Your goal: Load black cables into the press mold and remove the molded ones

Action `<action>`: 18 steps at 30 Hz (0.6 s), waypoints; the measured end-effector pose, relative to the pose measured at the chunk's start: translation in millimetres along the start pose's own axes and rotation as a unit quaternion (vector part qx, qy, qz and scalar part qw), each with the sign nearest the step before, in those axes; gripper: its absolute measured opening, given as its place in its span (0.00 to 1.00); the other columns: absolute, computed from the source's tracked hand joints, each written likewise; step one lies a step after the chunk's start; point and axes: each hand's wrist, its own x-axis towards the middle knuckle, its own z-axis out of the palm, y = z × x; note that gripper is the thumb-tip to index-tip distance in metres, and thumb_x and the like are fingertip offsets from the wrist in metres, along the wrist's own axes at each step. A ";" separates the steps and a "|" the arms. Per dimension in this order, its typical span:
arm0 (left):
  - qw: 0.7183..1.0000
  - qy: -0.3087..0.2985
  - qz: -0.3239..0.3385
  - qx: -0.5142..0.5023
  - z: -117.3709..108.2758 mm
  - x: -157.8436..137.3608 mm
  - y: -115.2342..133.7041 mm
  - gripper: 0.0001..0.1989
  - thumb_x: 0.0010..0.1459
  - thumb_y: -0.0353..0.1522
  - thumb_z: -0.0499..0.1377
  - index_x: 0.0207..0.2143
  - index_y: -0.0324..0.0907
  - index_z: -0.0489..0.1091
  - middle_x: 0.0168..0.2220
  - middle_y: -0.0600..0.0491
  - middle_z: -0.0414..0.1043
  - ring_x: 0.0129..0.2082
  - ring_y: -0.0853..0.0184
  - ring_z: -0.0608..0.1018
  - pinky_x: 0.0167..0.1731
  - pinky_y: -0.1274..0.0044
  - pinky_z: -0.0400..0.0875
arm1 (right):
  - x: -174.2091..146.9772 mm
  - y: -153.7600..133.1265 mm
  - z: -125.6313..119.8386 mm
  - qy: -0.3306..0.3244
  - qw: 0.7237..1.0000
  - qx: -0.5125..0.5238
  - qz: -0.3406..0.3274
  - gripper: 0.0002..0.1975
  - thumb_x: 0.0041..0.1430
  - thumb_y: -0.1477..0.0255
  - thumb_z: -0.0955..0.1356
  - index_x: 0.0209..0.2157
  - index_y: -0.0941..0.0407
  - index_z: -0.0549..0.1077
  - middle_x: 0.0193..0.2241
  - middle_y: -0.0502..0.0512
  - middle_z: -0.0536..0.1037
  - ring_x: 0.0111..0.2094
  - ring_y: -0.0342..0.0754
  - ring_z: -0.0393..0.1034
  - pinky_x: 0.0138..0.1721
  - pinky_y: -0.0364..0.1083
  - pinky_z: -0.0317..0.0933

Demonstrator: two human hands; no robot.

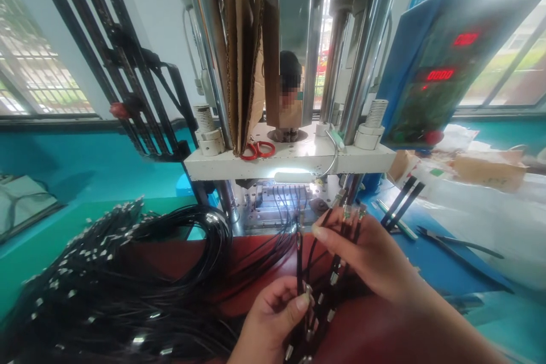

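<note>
cables (299,257) sit pinched in left hand (275,314) and right hand (367,251).

Pale daylight comes through the left window (36,62) and right window (505,62), while a lamp (293,177) brightly lights the metal block (267,196) before me. Toward the edges my view stretches and blurs, softening the black cables (115,307).

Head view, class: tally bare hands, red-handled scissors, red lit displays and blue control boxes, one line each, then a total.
Bare hands holding black metal-ended cables: 2 (left hand, right hand)
Red-handled scissors: 1
Red lit displays: 2 (upper display, lower display)
Blue control box: 1
Total: 6
</note>
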 end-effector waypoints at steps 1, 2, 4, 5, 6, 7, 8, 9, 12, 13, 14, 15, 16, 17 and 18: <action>1.000 -0.010 0.001 0.005 0.0 0.2 -0.2 0.16 0.46 0.37 0.70 0.34 0.37 0.73 0.25 0.53 0.74 0.23 0.72 0.73 0.25 0.81 0.64 | 0.4 -0.7 -1.3 -0.004 1.000 0.007 0.004 0.12 0.59 0.60 0.68 0.32 0.54 0.73 0.21 0.48 0.72 0.23 0.43 0.66 0.25 0.43 0.62; 1.000 -0.019 0.000 0.011 -0.1 0.3 -0.2 0.16 0.46 0.37 0.69 0.33 0.37 0.72 0.25 0.53 0.73 0.22 0.73 0.73 0.24 0.82 0.63 | 1.0 -1.1 -2.0 0.003 1.000 0.023 0.007 0.11 0.58 0.61 0.69 0.36 0.53 0.74 0.22 0.47 0.72 0.22 0.43 0.66 0.24 0.43 0.61; 1.000 -0.027 -0.003 0.015 -0.3 0.3 0.0 0.15 0.47 0.37 0.69 0.34 0.37 0.72 0.25 0.53 0.73 0.21 0.75 0.71 0.23 0.83 0.61 | 2.5 -0.5 -1.0 0.047 0.997 0.068 0.003 0.14 0.57 0.61 0.70 0.44 0.52 0.72 0.21 0.45 0.69 0.20 0.41 0.62 0.21 0.41 0.58; 1.000 -0.027 -0.005 0.013 -0.4 0.1 0.3 0.15 0.48 0.37 0.68 0.34 0.37 0.72 0.26 0.53 0.73 0.21 0.75 0.71 0.23 0.83 0.61 | 3.1 0.4 0.7 0.075 0.993 0.092 -0.001 0.16 0.58 0.61 0.70 0.46 0.51 0.71 0.20 0.44 0.67 0.19 0.40 0.60 0.19 0.40 0.56; 1.000 -0.027 -0.005 0.012 -0.4 -0.2 0.7 0.15 0.48 0.37 0.68 0.34 0.37 0.71 0.26 0.53 0.72 0.22 0.75 0.70 0.24 0.83 0.61 | 3.6 1.7 3.3 0.103 0.988 0.116 -0.006 0.16 0.59 0.61 0.69 0.47 0.51 0.70 0.19 0.43 0.66 0.17 0.39 0.57 0.18 0.40 0.54; 1.000 -0.028 -0.005 0.012 -0.5 -0.5 1.0 0.15 0.48 0.37 0.69 0.34 0.37 0.72 0.26 0.53 0.72 0.22 0.75 0.70 0.24 0.83 0.61 | 3.9 3.3 6.5 0.125 0.982 0.139 -0.011 0.16 0.60 0.60 0.68 0.47 0.51 0.70 0.18 0.43 0.64 0.17 0.39 0.55 0.16 0.39 0.52; 0.999 -0.029 -0.006 0.015 -0.6 -0.8 1.1 0.15 0.48 0.37 0.69 0.34 0.37 0.72 0.26 0.53 0.72 0.23 0.75 0.70 0.25 0.83 0.61 | 4.1 5.1 10.0 0.141 0.976 0.163 -0.013 0.15 0.61 0.60 0.67 0.46 0.51 0.70 0.17 0.43 0.63 0.16 0.39 0.54 0.15 0.39 0.50; 0.999 -0.030 -0.007 0.019 -0.8 -1.1 1.1 0.15 0.48 0.37 0.69 0.33 0.36 0.72 0.26 0.53 0.71 0.23 0.75 0.70 0.25 0.83 0.61 | 4.0 6.9 13.4 0.155 0.970 0.189 -0.015 0.14 0.62 0.59 0.66 0.45 0.51 0.71 0.16 0.43 0.62 0.16 0.39 0.53 0.15 0.39 0.49; 0.999 -0.032 -0.011 0.023 -2.1 -1.2 0.0 0.15 0.48 0.37 0.69 0.33 0.36 0.71 0.26 0.53 0.71 0.23 0.75 0.70 0.25 0.83 0.61 | 3.1 11.4 19.2 0.194 0.947 0.254 -0.030 0.10 0.62 0.60 0.66 0.39 0.52 0.72 0.16 0.43 0.60 0.17 0.39 0.51 0.15 0.39 0.47; 0.999 -0.034 -0.009 0.023 -2.7 -1.0 -0.5 0.15 0.48 0.37 0.68 0.33 0.37 0.70 0.26 0.53 0.71 0.22 0.75 0.70 0.25 0.83 0.61 | 2.5 12.3 18.8 0.190 0.948 0.253 -0.029 0.10 0.62 0.61 0.66 0.36 0.53 0.73 0.16 0.43 0.60 0.17 0.38 0.51 0.15 0.39 0.47; 0.999 -0.038 -0.006 0.024 -3.3 -0.6 -0.9 0.15 0.48 0.37 0.68 0.33 0.37 0.70 0.25 0.54 0.71 0.22 0.75 0.70 0.24 0.82 0.62 | 1.9 12.8 17.3 0.167 0.956 0.239 -0.017 0.10 0.61 0.61 0.67 0.34 0.53 0.73 0.16 0.44 0.61 0.17 0.38 0.52 0.16 0.39 0.48; 0.999 -0.044 0.000 0.028 -3.9 -0.1 -1.1 0.15 0.49 0.38 0.67 0.33 0.37 0.69 0.24 0.54 0.71 0.21 0.75 0.69 0.24 0.82 0.62 | 1.2 13.1 14.8 0.126 0.969 0.214 0.005 0.10 0.59 0.62 0.69 0.33 0.54 0.73 0.17 0.44 0.62 0.18 0.39 0.54 0.17 0.39 0.50; 0.998 -0.050 0.005 0.034 -4.3 0.4 -1.1 0.15 0.50 0.38 0.67 0.32 0.37 0.69 0.24 0.54 0.71 0.21 0.74 0.69 0.23 0.82 0.61 | 0.6 13.1 11.9 0.076 0.979 0.185 0.031 0.09 0.56 0.63 0.71 0.33 0.54 0.74 0.18 0.45 0.65 0.19 0.39 0.56 0.19 0.40 0.53; 0.997 -0.058 0.010 0.040 -4.6 0.8 -1.1 0.15 0.50 0.38 0.66 0.32 0.37 0.68 0.23 0.53 0.71 0.20 0.74 0.69 0.22 0.82 0.61 | 0.0 13.1 8.8 0.033 0.986 0.154 0.052 0.10 0.53 0.64 0.73 0.34 0.54 0.74 0.20 0.46 0.67 0.20 0.40 0.59 0.22 0.41 0.57; 0.997 -0.064 0.013 0.045 -4.8 1.1 -0.9 0.15 0.51 0.39 0.66 0.32 0.37 0.68 0.23 0.53 0.71 0.20 0.74 0.69 0.22 0.82 0.60 | -0.4 13.2 6.3 0.008 0.990 0.131 0.060 0.11 0.50 0.65 0.75 0.34 0.54 0.75 0.23 0.48 0.70 0.23 0.42 0.63 0.25 0.42 0.60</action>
